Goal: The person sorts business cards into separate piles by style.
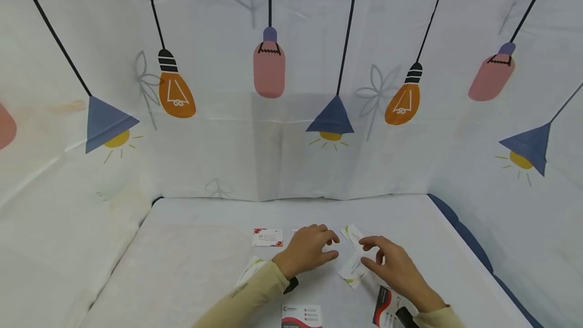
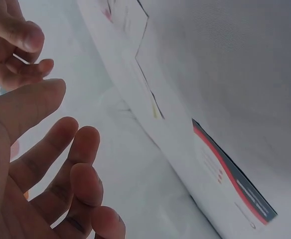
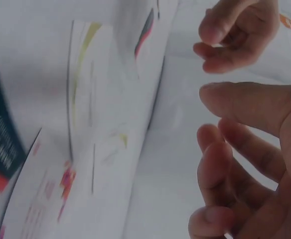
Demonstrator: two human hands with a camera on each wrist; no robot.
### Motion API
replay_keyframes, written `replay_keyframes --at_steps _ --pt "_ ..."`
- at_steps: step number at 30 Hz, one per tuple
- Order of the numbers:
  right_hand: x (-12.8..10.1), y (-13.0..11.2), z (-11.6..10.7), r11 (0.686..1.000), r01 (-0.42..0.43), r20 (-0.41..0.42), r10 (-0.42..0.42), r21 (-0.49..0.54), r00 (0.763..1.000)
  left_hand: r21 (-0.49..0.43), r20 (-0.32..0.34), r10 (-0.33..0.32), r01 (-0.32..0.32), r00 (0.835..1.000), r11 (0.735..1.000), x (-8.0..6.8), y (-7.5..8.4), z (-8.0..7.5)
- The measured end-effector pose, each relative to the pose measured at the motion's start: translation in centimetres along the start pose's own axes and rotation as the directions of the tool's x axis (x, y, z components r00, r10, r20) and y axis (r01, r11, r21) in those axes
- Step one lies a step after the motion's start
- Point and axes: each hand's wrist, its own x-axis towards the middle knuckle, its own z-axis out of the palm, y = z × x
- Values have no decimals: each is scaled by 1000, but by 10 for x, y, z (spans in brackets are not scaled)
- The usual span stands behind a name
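Observation:
My left hand [image 1: 309, 248] hovers over the middle of the white table, fingers loosely bent and nothing between them. To its right, my right hand [image 1: 392, 266] hangs with thumb and fingers apart, also holding nothing. Two white cards with green corners, an upper card [image 1: 350, 234] and a lower card [image 1: 352, 271], lie by the right fingertips. A card with red floral corners [image 1: 267, 237] lies beyond my left forearm. Another green-edged card [image 1: 251, 267] is partly covered by that sleeve. In the right wrist view, the right thumb [image 3: 250, 107] is spread from the curved fingers.
Nearer me lie a red-and-black striped card [image 1: 301, 314] and a similar card [image 1: 384, 305] beside the right wrist. A small part of one more card [image 1: 294, 231] shows behind the left hand. White cloth [image 1: 218, 166] printed with lamps hangs around the table.

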Motion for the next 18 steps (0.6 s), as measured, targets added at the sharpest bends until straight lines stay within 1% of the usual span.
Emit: replay_keyframes --at_steps 5,7,10,15,18 --pt "-13 16 -13 999 -36 7 36 -21 999 -14 61 -22 23 998 1000 13 7 8" --pt "-18 23 -17 998 -50 7 51 -33 999 -22 79 -19 21 997 1000 18 10 11" --pt "-24 32 -24 994 -95 12 95 -45 995 -50 100 -10 15 995 999 25 15 14" --pt "-31 44 -30 977 -207 58 210 -56 976 -74 144 -10 21 990 997 35 21 24" --pt "-34 51 -31 967 -250 92 254 -51 963 -77 178 -18 32 984 997 38 24 33"
